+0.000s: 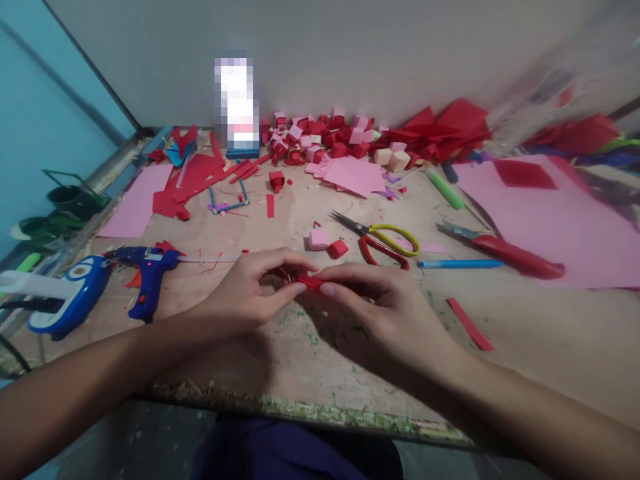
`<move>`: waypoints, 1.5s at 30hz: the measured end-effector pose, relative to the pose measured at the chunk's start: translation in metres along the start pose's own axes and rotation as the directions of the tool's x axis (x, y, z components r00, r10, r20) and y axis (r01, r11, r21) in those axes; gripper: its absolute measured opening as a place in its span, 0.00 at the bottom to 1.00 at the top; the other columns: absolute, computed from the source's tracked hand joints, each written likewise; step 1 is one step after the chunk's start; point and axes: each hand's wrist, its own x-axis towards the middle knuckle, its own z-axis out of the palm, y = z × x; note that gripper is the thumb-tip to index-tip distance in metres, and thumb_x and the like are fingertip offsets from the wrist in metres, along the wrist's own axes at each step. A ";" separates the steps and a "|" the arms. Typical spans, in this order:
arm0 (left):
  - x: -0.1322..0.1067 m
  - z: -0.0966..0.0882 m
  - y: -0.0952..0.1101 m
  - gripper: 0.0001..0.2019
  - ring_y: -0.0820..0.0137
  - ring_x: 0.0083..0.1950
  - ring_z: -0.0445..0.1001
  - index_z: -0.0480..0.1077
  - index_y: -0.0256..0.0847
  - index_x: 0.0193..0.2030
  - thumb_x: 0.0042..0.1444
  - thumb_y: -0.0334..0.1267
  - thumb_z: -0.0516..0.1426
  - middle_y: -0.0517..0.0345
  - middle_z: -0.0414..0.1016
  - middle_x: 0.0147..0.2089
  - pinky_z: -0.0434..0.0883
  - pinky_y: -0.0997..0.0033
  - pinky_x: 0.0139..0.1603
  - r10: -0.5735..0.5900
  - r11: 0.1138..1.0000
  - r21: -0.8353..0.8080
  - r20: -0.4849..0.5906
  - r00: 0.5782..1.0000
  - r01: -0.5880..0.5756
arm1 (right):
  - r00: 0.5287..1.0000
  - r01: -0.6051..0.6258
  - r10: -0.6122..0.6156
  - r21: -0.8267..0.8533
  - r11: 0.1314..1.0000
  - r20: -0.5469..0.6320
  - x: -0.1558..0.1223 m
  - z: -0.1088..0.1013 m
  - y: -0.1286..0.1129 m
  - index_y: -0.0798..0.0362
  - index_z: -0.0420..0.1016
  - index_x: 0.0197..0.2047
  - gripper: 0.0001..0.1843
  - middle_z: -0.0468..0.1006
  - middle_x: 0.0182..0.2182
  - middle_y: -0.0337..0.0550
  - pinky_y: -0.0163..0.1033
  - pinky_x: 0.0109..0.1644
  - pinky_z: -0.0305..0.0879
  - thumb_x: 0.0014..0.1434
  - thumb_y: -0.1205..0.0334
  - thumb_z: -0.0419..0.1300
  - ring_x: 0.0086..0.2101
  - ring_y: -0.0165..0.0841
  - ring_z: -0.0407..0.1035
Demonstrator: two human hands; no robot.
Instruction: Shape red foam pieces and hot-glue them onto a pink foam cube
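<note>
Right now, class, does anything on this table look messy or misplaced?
Red paper scraps litter the table around the left hand and right hand pinching a red piece, and paper cubes lie heaped against the wall.

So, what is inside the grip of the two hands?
A small red paper piece, pinched by the left hand and the right hand above the worn wooden table. The fingers cover both its ends, so its full shape cannot be seen.

Scissors [383, 240] behind right hand [385, 313], glue gun [147, 267] left
</note>
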 end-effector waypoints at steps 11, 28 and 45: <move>0.001 0.000 -0.001 0.08 0.73 0.40 0.77 0.72 0.41 0.44 0.60 0.29 0.63 0.60 0.77 0.40 0.75 0.75 0.39 -0.011 1.000 -0.007 -0.030 0.999 0.011 | 0.993 0.120 -0.118 -0.247 0.962 0.025 0.010 -0.014 0.006 0.48 0.87 0.41 0.10 0.86 0.34 0.40 0.36 0.37 0.70 0.65 0.66 0.62 0.33 0.33 0.76; 0.003 -0.004 -0.008 0.05 0.71 0.43 0.80 0.78 0.40 0.42 0.63 0.28 0.63 0.58 0.82 0.41 0.75 0.75 0.44 0.224 0.943 0.235 0.074 0.972 -0.235 | 0.993 0.079 -0.061 -0.183 0.980 0.099 0.006 -0.012 0.008 0.54 0.82 0.36 0.10 0.80 0.28 0.40 0.36 0.32 0.65 0.66 0.61 0.61 0.29 0.31 0.71; 0.000 -0.005 -0.007 0.03 0.68 0.44 0.81 0.79 0.44 0.41 0.65 0.34 0.62 0.57 0.84 0.41 0.78 0.69 0.48 0.292 0.881 0.375 0.051 0.955 -0.289 | 0.980 0.104 -0.058 -0.241 0.965 0.190 0.004 -0.010 0.005 0.54 0.79 0.36 0.14 0.79 0.29 0.41 0.36 0.34 0.64 0.71 0.60 0.56 0.30 0.31 0.70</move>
